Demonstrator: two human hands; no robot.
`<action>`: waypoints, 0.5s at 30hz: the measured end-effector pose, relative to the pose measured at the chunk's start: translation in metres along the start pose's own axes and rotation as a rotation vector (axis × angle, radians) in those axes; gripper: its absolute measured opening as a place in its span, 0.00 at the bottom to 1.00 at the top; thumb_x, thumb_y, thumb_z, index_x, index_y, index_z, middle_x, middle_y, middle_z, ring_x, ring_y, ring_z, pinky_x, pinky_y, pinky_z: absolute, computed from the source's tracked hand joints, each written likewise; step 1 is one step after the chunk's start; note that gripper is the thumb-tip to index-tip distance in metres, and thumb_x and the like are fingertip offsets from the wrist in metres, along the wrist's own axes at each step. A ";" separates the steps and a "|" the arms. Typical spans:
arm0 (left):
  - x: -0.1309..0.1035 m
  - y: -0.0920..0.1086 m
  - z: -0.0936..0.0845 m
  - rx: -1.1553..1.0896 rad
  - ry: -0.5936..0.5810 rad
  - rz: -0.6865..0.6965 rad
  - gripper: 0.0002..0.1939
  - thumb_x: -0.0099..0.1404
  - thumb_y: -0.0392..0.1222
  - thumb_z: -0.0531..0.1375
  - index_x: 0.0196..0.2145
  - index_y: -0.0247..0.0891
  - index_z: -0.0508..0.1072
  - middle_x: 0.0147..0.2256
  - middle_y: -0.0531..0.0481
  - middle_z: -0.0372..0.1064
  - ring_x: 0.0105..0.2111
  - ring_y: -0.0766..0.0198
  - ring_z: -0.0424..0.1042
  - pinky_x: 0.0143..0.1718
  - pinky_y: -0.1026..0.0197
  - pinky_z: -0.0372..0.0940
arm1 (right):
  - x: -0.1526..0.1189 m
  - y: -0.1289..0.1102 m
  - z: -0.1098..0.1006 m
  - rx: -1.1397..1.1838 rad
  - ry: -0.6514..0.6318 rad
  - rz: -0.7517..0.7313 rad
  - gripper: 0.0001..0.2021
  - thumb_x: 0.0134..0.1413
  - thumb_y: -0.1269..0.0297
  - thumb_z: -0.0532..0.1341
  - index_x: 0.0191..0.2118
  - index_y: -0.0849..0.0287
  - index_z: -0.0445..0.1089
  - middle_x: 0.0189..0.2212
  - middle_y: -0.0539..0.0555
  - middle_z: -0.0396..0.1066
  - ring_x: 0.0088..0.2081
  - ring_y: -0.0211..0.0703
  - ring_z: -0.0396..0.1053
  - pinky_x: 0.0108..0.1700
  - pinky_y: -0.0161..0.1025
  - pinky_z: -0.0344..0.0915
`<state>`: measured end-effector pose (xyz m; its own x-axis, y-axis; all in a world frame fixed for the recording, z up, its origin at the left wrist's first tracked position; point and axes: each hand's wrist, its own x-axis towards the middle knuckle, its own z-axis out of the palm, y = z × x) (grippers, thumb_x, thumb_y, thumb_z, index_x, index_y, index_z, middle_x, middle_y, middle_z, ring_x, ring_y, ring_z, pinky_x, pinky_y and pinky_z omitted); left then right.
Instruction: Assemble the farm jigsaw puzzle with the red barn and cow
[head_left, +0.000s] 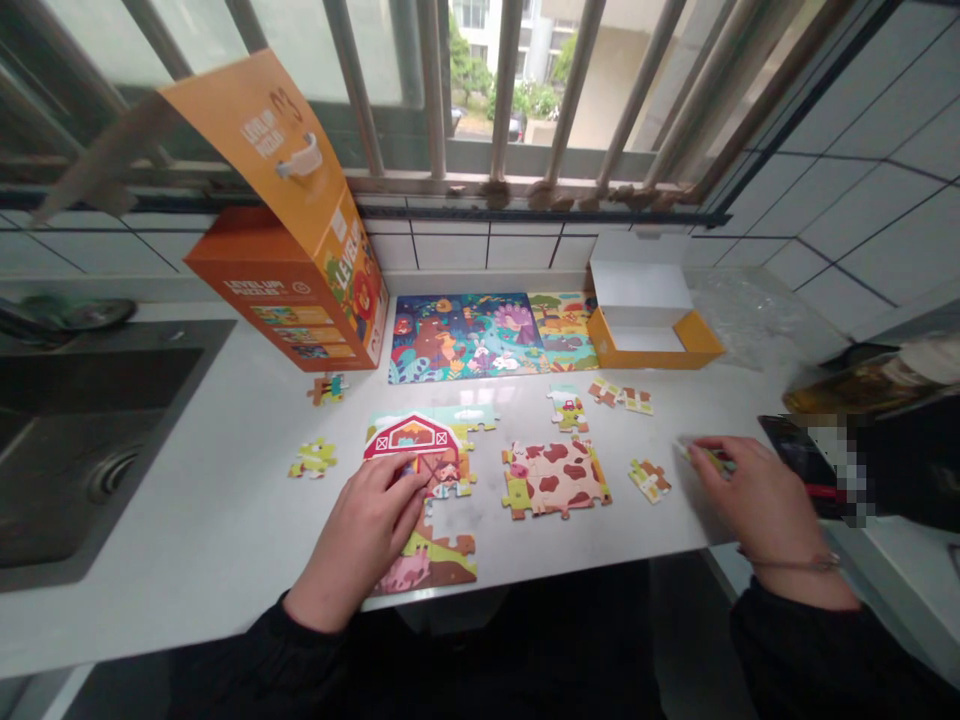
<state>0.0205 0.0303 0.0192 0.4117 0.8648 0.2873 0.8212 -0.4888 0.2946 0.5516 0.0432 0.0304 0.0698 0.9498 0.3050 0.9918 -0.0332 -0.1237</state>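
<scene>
1. White countertop point(247, 470) spans the middle of the frame beneath a barred window, with a sink point(180, 365) at the left edge.
2. Your left hand point(367, 510) rests, fingers bent, on the red-barn jigsaw section point(409, 437), left of centre; whether its fingertips pinch a piece there, you cannot tell from this view.
3. Your right hand point(761, 490), at centre right, grasps a small, partly green jigsaw piece point(724, 462) between thumb and fingers; its print is mostly hidden and blurred.
4. Between your hands lies the joined cow section point(559, 478), apart from the barn, with the red-tractor section point(568, 408) just above it.
5. Loose near your right hand is a brown-and-yellow piece point(649, 480); a yellow-green piece point(313, 458) lies left of the barn.
6. For good handling, turn the held piece face up and pinch it by its edges, so that its colours and tabs show.
7. Compare those with the notch at the barn section's lower right, where countertop shows through.
8. Spread your left fingers lightly across the joined pieces; pressing straight down on a matching tab should avoid lifting its neighbours.
</scene>
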 end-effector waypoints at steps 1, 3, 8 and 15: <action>0.000 0.000 0.000 0.001 0.002 0.002 0.12 0.78 0.40 0.58 0.54 0.43 0.78 0.57 0.40 0.73 0.55 0.47 0.73 0.55 0.43 0.72 | 0.003 -0.015 -0.001 0.034 -0.006 -0.027 0.14 0.68 0.54 0.58 0.44 0.57 0.77 0.42 0.66 0.80 0.45 0.61 0.77 0.52 0.55 0.73; 0.001 0.000 -0.001 -0.001 0.002 0.005 0.12 0.78 0.40 0.57 0.53 0.42 0.78 0.57 0.39 0.73 0.55 0.47 0.73 0.55 0.43 0.72 | 0.010 -0.043 0.000 0.079 -0.020 -0.067 0.14 0.69 0.55 0.58 0.46 0.58 0.77 0.43 0.64 0.80 0.47 0.59 0.78 0.54 0.54 0.73; 0.002 0.000 0.000 0.003 0.012 0.006 0.12 0.79 0.40 0.57 0.54 0.43 0.78 0.57 0.40 0.73 0.55 0.47 0.73 0.54 0.43 0.72 | 0.040 -0.095 0.016 0.196 -0.116 -0.130 0.13 0.69 0.58 0.61 0.50 0.59 0.77 0.46 0.62 0.81 0.43 0.54 0.78 0.50 0.50 0.74; 0.000 0.001 0.000 0.007 0.029 0.000 0.12 0.78 0.40 0.57 0.52 0.42 0.79 0.56 0.39 0.74 0.55 0.47 0.73 0.54 0.43 0.72 | 0.071 -0.130 0.038 0.240 -0.218 -0.321 0.10 0.65 0.70 0.64 0.49 0.58 0.80 0.48 0.61 0.78 0.51 0.53 0.76 0.58 0.46 0.72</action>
<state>0.0217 0.0301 0.0192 0.4001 0.8611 0.3136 0.8241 -0.4878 0.2881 0.4236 0.1269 0.0324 -0.2866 0.9445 0.1604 0.9048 0.3219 -0.2787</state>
